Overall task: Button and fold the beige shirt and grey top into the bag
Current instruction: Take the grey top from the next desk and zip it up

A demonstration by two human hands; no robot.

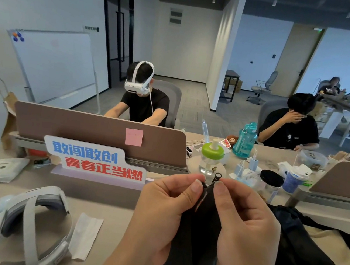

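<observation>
Between both hands [159, 217] [244, 237], pinched: dark top [200, 235].

Dark garment [201, 227], seemingly by its zipper [217, 177], pinched between left hand [165, 215] and right hand [248, 228].

A headset [30, 224] lies at the tabletop's [113, 220] near left corner, with a paper strip [85, 236] just right of it. Behind them a sign [97, 160] stands before the divider panel [81, 129], which carries a sticky note [133, 137]. The zippered cloth [300, 255] spreads over the near right edge. Behind it stand a bottle [212, 157] and, to its right, a jar [269, 184].
</observation>
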